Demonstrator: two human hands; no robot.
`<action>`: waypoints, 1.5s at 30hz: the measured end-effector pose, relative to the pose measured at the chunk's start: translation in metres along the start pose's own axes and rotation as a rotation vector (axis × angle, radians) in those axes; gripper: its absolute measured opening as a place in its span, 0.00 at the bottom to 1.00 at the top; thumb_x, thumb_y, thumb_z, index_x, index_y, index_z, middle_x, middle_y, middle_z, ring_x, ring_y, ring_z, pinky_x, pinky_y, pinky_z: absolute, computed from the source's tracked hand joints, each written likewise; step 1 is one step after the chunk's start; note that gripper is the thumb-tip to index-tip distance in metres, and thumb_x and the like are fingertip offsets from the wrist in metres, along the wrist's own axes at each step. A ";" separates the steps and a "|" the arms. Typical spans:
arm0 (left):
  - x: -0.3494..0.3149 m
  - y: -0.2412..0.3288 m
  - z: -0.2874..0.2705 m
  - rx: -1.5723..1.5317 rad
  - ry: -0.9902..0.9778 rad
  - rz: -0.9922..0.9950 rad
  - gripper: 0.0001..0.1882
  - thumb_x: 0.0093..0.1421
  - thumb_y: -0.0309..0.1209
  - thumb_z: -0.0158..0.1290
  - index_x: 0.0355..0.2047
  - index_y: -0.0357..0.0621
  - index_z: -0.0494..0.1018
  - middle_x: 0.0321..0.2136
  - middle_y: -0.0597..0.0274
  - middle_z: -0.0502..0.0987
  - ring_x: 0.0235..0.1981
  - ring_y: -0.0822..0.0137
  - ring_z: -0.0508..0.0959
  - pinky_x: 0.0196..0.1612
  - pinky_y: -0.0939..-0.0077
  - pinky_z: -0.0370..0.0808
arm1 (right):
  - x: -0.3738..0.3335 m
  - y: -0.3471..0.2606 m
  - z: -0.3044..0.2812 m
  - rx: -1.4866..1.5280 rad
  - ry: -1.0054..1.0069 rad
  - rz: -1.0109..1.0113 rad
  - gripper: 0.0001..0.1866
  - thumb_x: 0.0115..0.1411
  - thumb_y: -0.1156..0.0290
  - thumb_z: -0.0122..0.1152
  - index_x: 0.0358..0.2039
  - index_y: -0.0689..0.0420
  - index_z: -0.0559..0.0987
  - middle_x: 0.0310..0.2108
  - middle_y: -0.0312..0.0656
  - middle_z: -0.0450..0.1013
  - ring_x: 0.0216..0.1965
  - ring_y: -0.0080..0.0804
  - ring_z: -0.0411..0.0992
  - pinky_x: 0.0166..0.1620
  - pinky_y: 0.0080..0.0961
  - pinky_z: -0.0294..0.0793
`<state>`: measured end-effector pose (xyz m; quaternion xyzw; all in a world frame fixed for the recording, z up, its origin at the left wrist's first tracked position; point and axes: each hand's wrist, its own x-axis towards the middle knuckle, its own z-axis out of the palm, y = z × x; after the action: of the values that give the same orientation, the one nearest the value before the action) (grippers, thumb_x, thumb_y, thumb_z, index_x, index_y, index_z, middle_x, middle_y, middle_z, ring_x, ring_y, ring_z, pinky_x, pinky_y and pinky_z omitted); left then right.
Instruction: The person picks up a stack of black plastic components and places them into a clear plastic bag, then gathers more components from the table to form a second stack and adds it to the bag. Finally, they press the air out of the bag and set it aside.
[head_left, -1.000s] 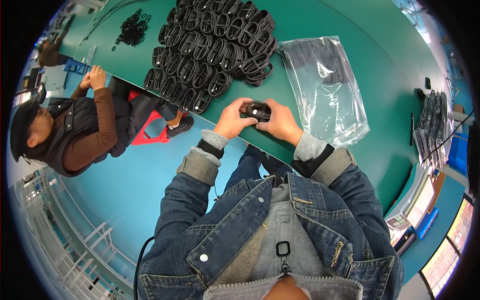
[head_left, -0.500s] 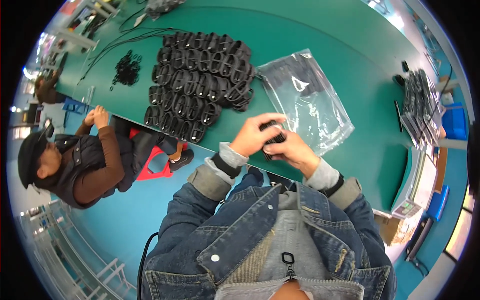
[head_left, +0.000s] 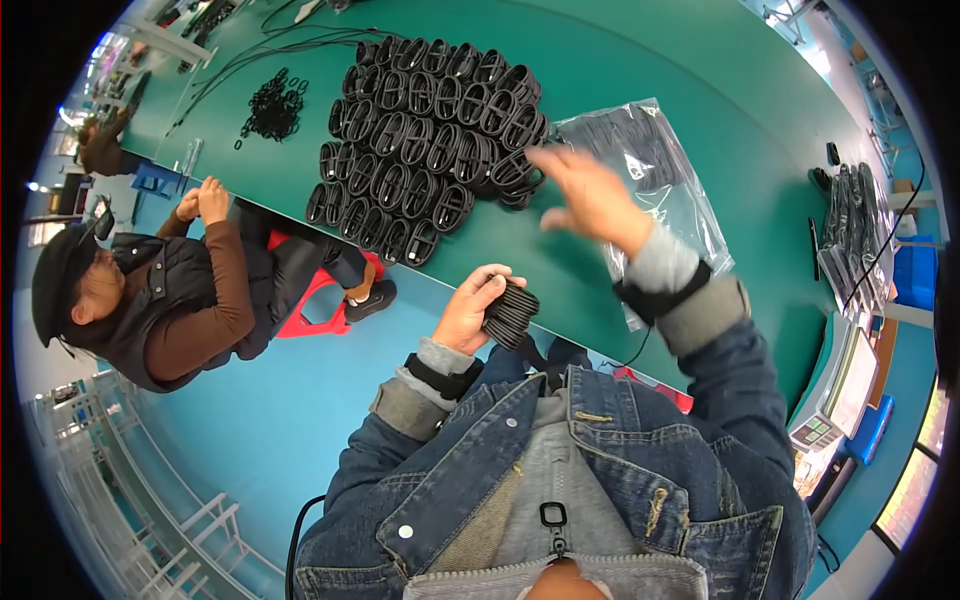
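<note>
Bundle of black coiled cable (head_left: pixel 511 316) in the left grip (head_left: pixel 472 310). The bundle presents its ribbed side, many turns packed closely together; it is probably light, springy rather than rigid, and not fragile, with a smooth jacket that may slip slightly under the fingertips. If pinched at one end only, the turns might fan apart; a hold spanning the whole stack from opposite flanks would likely keep them square. Fingers and thumb of the left grip are closed on the bundle's left portion, the thumb at its upper left, while its right and lower sides protrude uncovered. The bundle is held up by the near edge of the green surface (head_left: pixel 762 205), well apart from the right grip (head_left: pixel 597 200), which is empty, with fingers spread and blurred by motion. Its fingertips overlap the right end of the heap of similar coils (head_left: pixel 430 125) in this view; contact cannot be told. A clear bag (head_left: pixel 678 172) lies partly behind it.
</note>
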<state>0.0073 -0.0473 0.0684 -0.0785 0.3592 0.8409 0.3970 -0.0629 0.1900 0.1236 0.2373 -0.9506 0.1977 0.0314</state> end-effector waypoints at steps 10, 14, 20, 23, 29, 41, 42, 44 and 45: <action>-0.018 -0.002 -0.021 -0.032 -0.013 0.102 0.15 0.61 0.36 0.48 0.44 0.42 0.64 0.40 0.54 0.72 0.37 0.62 0.76 0.35 0.62 0.79 | 0.042 0.020 0.036 -0.288 -0.049 -0.180 0.40 0.35 0.70 0.69 0.52 0.56 0.64 0.48 0.42 0.63 0.50 0.38 0.61 0.50 0.32 0.63; -0.012 -0.001 -0.020 -0.019 0.003 0.098 0.14 0.61 0.35 0.48 0.43 0.42 0.65 0.40 0.55 0.73 0.38 0.63 0.76 0.38 0.65 0.79 | 0.039 0.022 0.040 -0.340 0.094 -0.320 0.20 0.46 0.71 0.55 0.42 0.57 0.68 0.37 0.40 0.65 0.41 0.36 0.65 0.44 0.28 0.65; 0.001 0.005 0.000 -0.021 0.001 0.005 0.11 0.60 0.30 0.50 0.41 0.40 0.67 0.37 0.57 0.74 0.36 0.68 0.75 0.41 0.73 0.77 | 0.029 0.024 0.066 -0.225 0.048 -0.078 0.30 0.38 0.71 0.67 0.44 0.56 0.67 0.45 0.43 0.64 0.45 0.41 0.64 0.46 0.31 0.65; 0.008 0.001 0.000 0.021 0.038 0.033 0.11 0.59 0.29 0.51 0.41 0.40 0.67 0.36 0.58 0.74 0.36 0.69 0.75 0.40 0.74 0.76 | 0.018 0.016 0.060 -0.061 0.137 0.014 0.29 0.40 0.70 0.67 0.45 0.57 0.67 0.44 0.43 0.65 0.42 0.40 0.66 0.44 0.31 0.67; 0.032 0.002 -0.003 0.410 0.146 0.147 0.11 0.60 0.28 0.50 0.43 0.39 0.67 0.36 0.60 0.74 0.36 0.71 0.74 0.39 0.78 0.73 | -0.042 0.006 0.050 1.345 -0.313 0.637 0.29 0.48 0.63 0.66 0.47 0.63 0.67 0.37 0.44 0.71 0.34 0.32 0.71 0.38 0.28 0.70; 0.081 -0.015 -0.001 0.945 0.132 0.187 0.17 0.59 0.30 0.50 0.47 0.34 0.68 0.34 0.63 0.74 0.35 0.74 0.71 0.41 0.81 0.68 | -0.059 0.007 0.079 0.767 0.047 0.546 0.29 0.47 0.58 0.66 0.44 0.66 0.71 0.38 0.52 0.72 0.38 0.38 0.72 0.42 0.30 0.70; 0.082 -0.017 -0.002 0.978 0.146 0.207 0.17 0.60 0.31 0.50 0.47 0.35 0.68 0.34 0.61 0.74 0.35 0.72 0.72 0.41 0.79 0.69 | -0.061 0.004 0.079 0.771 0.054 0.550 0.29 0.47 0.58 0.66 0.44 0.66 0.71 0.38 0.52 0.72 0.38 0.38 0.72 0.42 0.30 0.70; 0.083 -0.019 0.000 1.010 0.158 0.224 0.17 0.60 0.32 0.49 0.47 0.35 0.68 0.34 0.59 0.75 0.36 0.70 0.72 0.42 0.78 0.69 | -0.068 -0.003 0.077 0.724 0.127 0.640 0.27 0.50 0.59 0.63 0.44 0.65 0.71 0.39 0.53 0.71 0.39 0.43 0.71 0.43 0.32 0.69; 0.083 -0.019 0.001 1.149 0.197 0.276 0.17 0.60 0.32 0.48 0.47 0.36 0.68 0.35 0.56 0.75 0.36 0.66 0.73 0.43 0.75 0.69 | -0.069 -0.005 0.077 0.698 0.162 0.684 0.25 0.51 0.60 0.62 0.44 0.64 0.71 0.40 0.54 0.71 0.40 0.46 0.71 0.43 0.32 0.69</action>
<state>-0.0347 0.0122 0.0244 0.1185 0.7986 0.5444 0.2278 0.0035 0.1864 0.0438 -0.1079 -0.8456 0.5211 -0.0428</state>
